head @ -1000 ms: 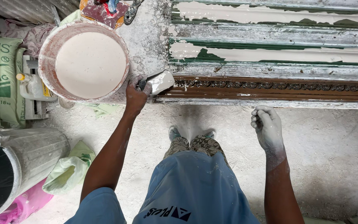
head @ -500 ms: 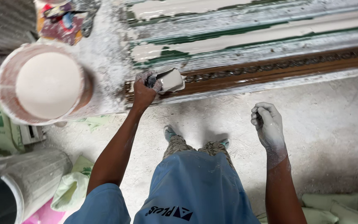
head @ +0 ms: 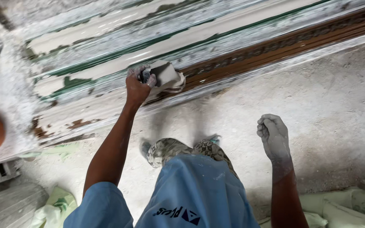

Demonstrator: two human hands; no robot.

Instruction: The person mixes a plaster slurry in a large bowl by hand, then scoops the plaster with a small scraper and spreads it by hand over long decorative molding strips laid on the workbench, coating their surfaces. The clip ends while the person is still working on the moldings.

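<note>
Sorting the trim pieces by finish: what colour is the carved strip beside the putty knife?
Dark brown, on the carved strip right of the putty knife held by the left hand; head view.

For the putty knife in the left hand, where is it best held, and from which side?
Probably by its handle, from the near side, as the left hand grips it now. The putty knife has a broad, paste-coated blade lying against the carved wooden moulding, so only the narrow handle end is free to close the fingers around.

We're over a dusty grey concrete floor (head: 339, 97), white powder everywhere. Pale green sacks (head: 351, 202) lie at lower right, another sack (head: 51, 207) at lower left beside a grey corrugated drum (head: 9, 204). Flat, even daylight, soft shadows.
</note>
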